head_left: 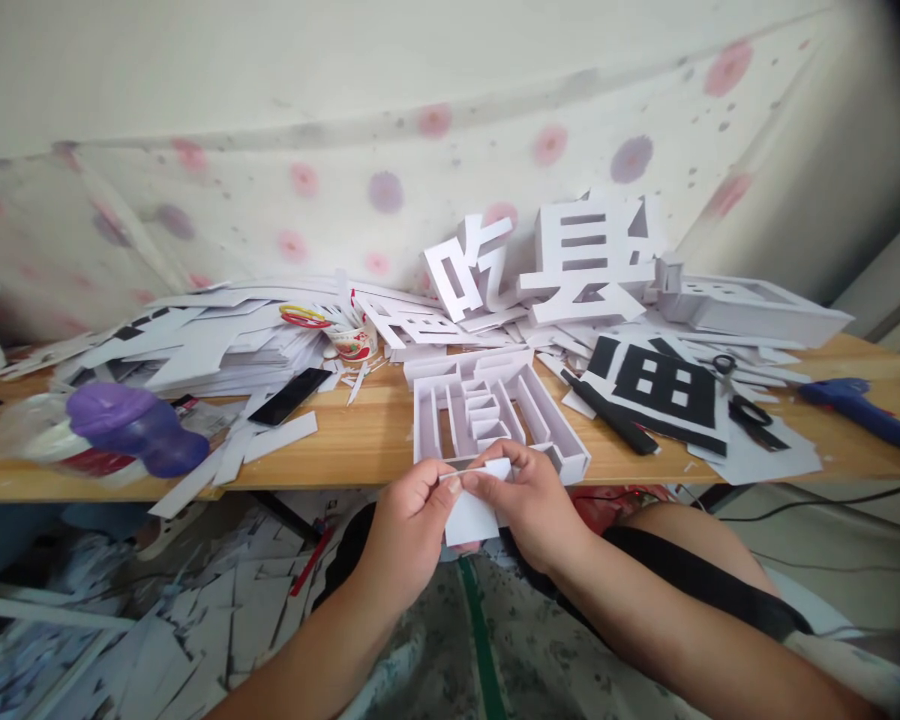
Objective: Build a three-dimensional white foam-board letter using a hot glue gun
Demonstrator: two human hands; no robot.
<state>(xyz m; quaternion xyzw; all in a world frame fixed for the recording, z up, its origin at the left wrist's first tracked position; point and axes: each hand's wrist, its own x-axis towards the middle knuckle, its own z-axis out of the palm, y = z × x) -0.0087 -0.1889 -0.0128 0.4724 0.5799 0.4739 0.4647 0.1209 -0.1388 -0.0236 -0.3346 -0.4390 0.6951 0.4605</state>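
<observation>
Both hands meet just in front of the table's near edge, thumbs and fingers closed in a pinch; the left hand (414, 505) grips one side of a small white piece of card (471, 522), and the right hand (536, 500) grips the other, so that the card hangs down between them above the lap; whether it is one folded piece or two, I cannot tell. Right behind the hands, on the table (367, 440), lies a hollow white paper letter (424, 425), its thin walls standing up with narrow slots between them; the fingers overlap its near end in view, and whether they touch it is unclear.

To the right of it are a black bar (611, 412), a black sheet (709, 405) with white shapes, and a pair of scissors (750, 408) partly over that sheet; farther right lies a blue glue gun (855, 400) with its cord. To the left are a dark phone (289, 396), a patterned cup (352, 345) and a purple bottle (139, 425); behind these rises a pile of white sheets (255, 350). At the back, two finished-looking white letters lean upright, the larger letter (589, 270) right of the smaller letter (450, 280); a flowered cloth (247, 215) covers the wall behind; white scraps (187, 630) litter the floor.
</observation>
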